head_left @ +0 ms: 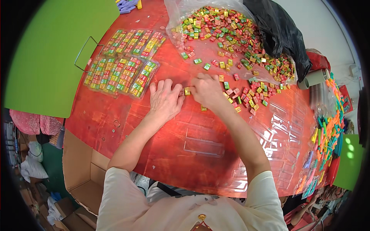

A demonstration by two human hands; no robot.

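My left hand [166, 101] rests on the red table with its fingers bent. Its thumb and index finger close against a reddish small box at the end of a short row. A yellow small box [187, 91] shows in the gap between my hands. My right hand [208, 91] curls its fingers over the other side of that row, hiding part of it. Just below its fingers lies another yellow small box [203, 108]. Beyond and to the right spreads a loose heap of red, yellow and green small boxes [216, 27], partly on a clear plastic bag [173, 36].
Filled clear blister trays [142, 79] lie in two rows at the left. Transparent trays without boxes [204, 148] lie before me and at the right [275, 142]. A black plastic bag [279, 27] and colourful plastic pieces [327, 127] line the right. An open cardboard box [83, 169] stands lower left.
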